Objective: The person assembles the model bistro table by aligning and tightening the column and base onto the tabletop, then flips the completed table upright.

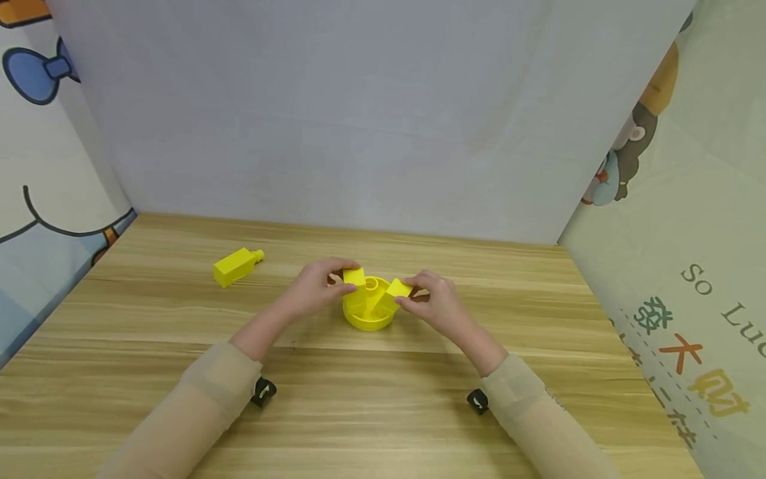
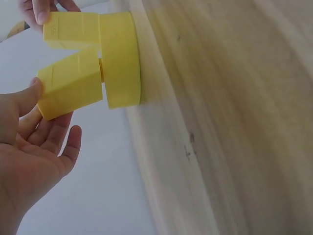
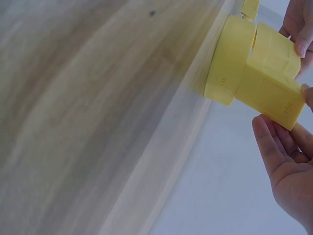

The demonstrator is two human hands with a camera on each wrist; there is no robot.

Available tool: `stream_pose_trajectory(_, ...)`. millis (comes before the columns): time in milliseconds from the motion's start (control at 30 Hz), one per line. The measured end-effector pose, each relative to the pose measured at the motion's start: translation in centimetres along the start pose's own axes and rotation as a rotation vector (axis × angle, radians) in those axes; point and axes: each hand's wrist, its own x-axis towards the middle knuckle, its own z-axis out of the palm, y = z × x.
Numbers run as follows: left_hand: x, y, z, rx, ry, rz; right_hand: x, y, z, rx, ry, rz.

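A round, shallow yellow base [image 1: 369, 324] with a raised ring inside stands on the table between the hands. My left hand [image 1: 311, 287] pinches a yellow rectangular block [image 2: 73, 84] by its upper end, thumb on one side and fingers on the other. In the left wrist view this block tilts, with a narrow gap beside the base's rim. My right hand [image 1: 439, 299] pinches a second yellow block [image 3: 271, 95], embossed with what looks like "150". It leans over the base at a slant. How deep both lower ends sit is hidden.
A yellow bottle-shaped block [image 1: 235, 267] with a narrow knobbed neck lies on its side at the left of the wooden table [image 1: 371, 419]. A pale cloth wall [image 1: 359, 120] rises behind, with printed sheets on both sides.
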Motion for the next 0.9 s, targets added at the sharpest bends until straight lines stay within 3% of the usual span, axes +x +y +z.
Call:
stream_pose_trajectory(133,0.2,0.0,-0.3,0.016,-0.032,0.031,0.0,0.0,0.0,-0.001,0.0,0.001)
stream_pose_trajectory(267,0.2,0.3,0.0,0.022,-0.014,-0.019,0.0,-0.1,0.0,-0.01,0.0,0.004)
stream_pose_trajectory(467,0.1,1.4,1.7,-0.008,0.152,-0.198,-0.1,-0.2,0.0,-0.014,0.0,0.002)
stream_pose_trajectory(600,0.3,2.4,2.6,0.023,0.266,-0.261,-0.1,-0.1,0.0,-0.023,-0.001,0.0)
stream_pose_trajectory(900,0.7,2.9,3.6,0.017,0.304,-0.29,-0.1,-0.1,0.0,-0.018,0.006,-0.004)
